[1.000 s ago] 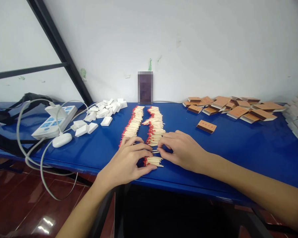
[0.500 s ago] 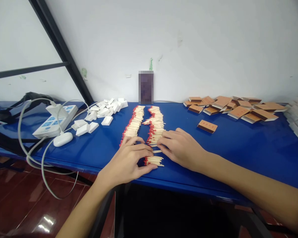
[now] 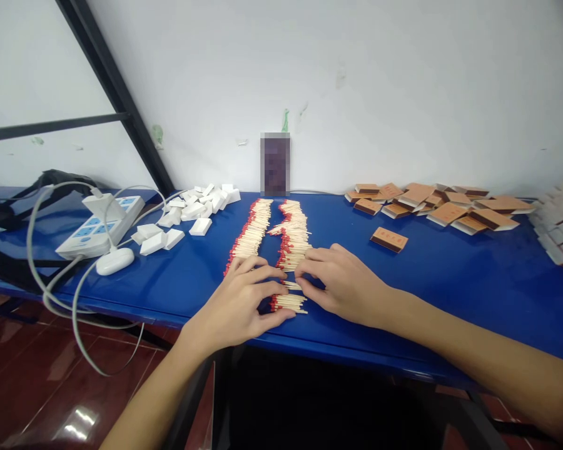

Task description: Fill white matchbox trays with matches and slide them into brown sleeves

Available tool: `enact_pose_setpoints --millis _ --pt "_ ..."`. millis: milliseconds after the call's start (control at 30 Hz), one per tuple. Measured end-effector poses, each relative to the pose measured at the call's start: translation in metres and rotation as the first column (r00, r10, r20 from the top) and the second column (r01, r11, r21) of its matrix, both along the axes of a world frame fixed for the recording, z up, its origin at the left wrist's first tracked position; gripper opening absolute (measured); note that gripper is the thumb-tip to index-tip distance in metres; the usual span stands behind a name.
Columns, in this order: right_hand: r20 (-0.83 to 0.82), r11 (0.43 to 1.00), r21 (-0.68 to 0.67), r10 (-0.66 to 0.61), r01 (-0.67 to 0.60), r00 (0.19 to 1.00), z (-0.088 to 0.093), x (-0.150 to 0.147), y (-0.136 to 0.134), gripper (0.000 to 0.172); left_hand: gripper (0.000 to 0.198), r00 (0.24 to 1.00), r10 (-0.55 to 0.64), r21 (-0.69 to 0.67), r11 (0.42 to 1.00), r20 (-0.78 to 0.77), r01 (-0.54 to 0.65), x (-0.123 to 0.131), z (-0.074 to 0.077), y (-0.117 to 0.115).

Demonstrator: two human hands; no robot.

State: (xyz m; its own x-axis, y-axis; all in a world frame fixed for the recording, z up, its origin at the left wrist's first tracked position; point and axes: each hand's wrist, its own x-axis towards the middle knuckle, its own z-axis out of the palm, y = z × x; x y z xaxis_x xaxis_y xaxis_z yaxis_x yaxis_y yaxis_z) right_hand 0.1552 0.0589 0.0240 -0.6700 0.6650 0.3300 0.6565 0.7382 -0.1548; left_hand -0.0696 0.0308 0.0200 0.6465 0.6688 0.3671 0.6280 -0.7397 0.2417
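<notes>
Two rows of red-tipped matches lie on the blue table: a left row (image 3: 253, 234) and a right row (image 3: 294, 237), heads facing left. Nearest me is a small separate group of matches (image 3: 288, 303). My left hand (image 3: 244, 300) rests over the near end of the rows, fingers apart, its thumb beside the small group and its fingertips at the match heads. My right hand (image 3: 338, 281) pinches thumb and forefinger together at the plain ends of a few matches (image 3: 291, 285) between the small group and the right row.
White matchbox trays (image 3: 197, 206) are heaped at the left, near a power strip (image 3: 101, 228) with looping cables. Brown matchbox sleeves (image 3: 445, 203) lie piled at the right, with one single sleeve (image 3: 389, 239) in front. White-and-brown boxes (image 3: 560, 219) are stacked at the far right.
A few matches between my hands now show more clearly apart from the right row. My hands have barely moved; the whole view has shifted slightly.
</notes>
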Motion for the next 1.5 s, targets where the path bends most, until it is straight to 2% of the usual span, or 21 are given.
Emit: enact_pose_setpoints --millis 267,600,833,1133,1500 --pt "0.005 0.997 0.056 -0.045 0.045 0.999 -0.009 -0.002 0.007 0.021 0.034 1.000 0.014 -0.051 0.999 -0.014 -0.015 0.001 0.002 -0.001" --pt "0.004 0.992 0.112 -0.057 0.056 0.998 -0.010 -0.002 0.007 0.023 0.023 1.000 -0.008 -0.072 0.997 -0.007 0.008 0.001 0.001 0.000" --pt "0.003 0.989 0.139 -0.052 0.051 0.999 -0.010 -0.002 0.010 0.022 0.027 1.000 -0.003 -0.071 0.997 0.009 0.004 0.001 0.002 0.000" --pt "0.034 0.995 0.083 -0.057 0.054 0.998 -0.009 -0.002 0.009 0.021 0.033 0.999 0.033 -0.056 0.998 0.031 -0.031 0.002 0.005 -0.002" --pt "-0.023 0.991 -0.131 -0.018 0.015 1.000 0.002 0.003 0.003 0.012 0.029 0.999 0.043 -0.097 0.994 0.020 -0.040 0.002 0.003 -0.001"
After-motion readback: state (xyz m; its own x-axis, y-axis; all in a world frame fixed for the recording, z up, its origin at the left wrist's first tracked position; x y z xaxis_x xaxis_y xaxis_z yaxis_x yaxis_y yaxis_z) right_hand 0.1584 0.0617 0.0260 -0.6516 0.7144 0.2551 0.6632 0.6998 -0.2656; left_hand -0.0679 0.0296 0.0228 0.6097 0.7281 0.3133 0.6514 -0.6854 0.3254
